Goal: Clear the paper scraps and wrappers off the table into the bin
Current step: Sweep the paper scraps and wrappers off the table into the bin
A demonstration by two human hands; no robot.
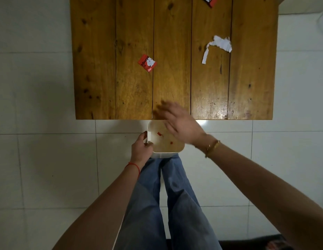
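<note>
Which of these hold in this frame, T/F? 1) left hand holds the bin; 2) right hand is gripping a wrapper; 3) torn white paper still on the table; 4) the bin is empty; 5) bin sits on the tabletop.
1) True. The left hand grips the white bin at its left rim.
2) False. The right hand, blurred, hovers over the bin with fingers spread and nothing seen in it.
3) True. The torn white paper lies on the table, as does a red wrapper.
4) False. Small red scraps lie inside.
5) False. It is held below the table's near edge, in front of the legs.
</note>
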